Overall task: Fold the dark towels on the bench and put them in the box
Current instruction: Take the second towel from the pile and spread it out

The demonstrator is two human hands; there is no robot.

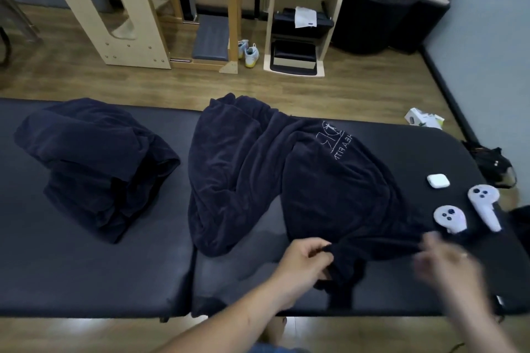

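Observation:
A large dark navy towel with a pale embroidered logo lies crumpled across the middle of the black padded bench. My left hand grips its near edge, bunching the cloth. My right hand is blurred by motion at the same edge further right; its fingers look curled at the cloth, but the grip is unclear. A second heap of dark towels sits on the bench's left part. No box is clearly visible.
Two white controllers and a white earbud case lie on the bench's right end. A dark bag sits by the wall. Wooden equipment, shoes and shelves stand across the wooden floor.

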